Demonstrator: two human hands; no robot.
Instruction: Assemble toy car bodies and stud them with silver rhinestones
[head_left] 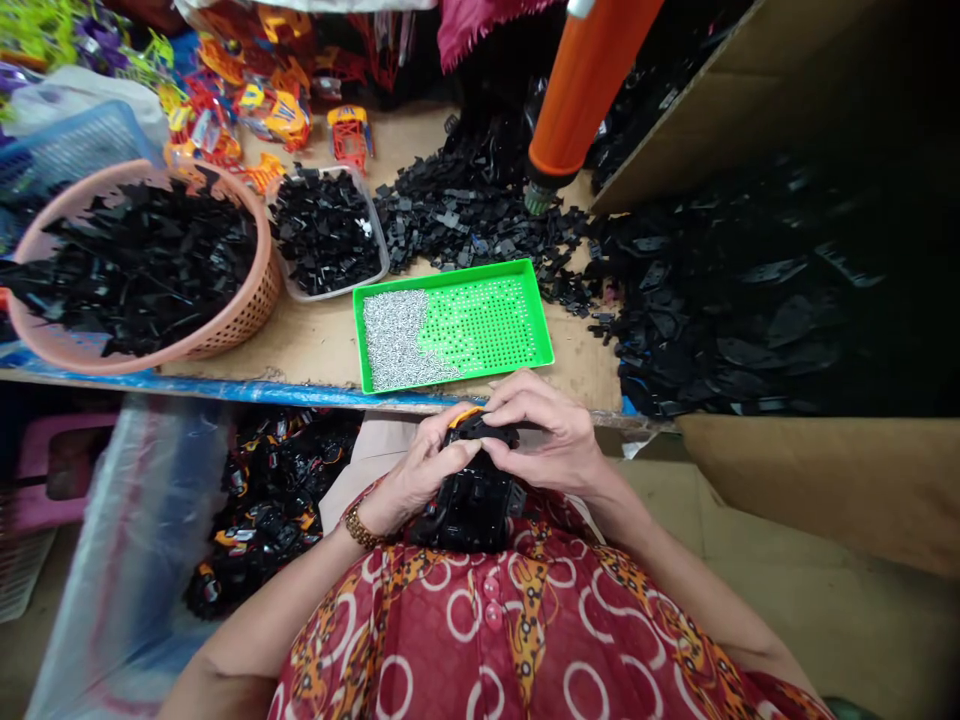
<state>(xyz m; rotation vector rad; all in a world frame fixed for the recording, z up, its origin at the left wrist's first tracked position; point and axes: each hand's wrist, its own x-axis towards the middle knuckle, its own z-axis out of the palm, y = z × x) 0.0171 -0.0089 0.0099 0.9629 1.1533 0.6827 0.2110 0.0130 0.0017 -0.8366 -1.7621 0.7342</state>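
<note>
A black toy car body (476, 505) with a bit of orange at its far end rests against my lap, underside up. My left hand (431, 460) is wrapped round its left side, the thumb lying on top. The fingers of my right hand (544, 430) pinch a small black plastic part (480, 425) at the car's far end, close to my left thumb. The fingers hide most of that part. Just beyond my hands, a green tray (546, 340) holds many small silver screws (394, 340), heaped at its left side.
An orange power screwdriver (585, 90) hangs above the table. A peach basket (262, 260) and a clear tub (381, 245) hold black parts; more black parts (465, 210) lie loose behind the tray. Cardboard (817, 480) stands at right. A bag of toy cars (277, 500) sits at lower left.
</note>
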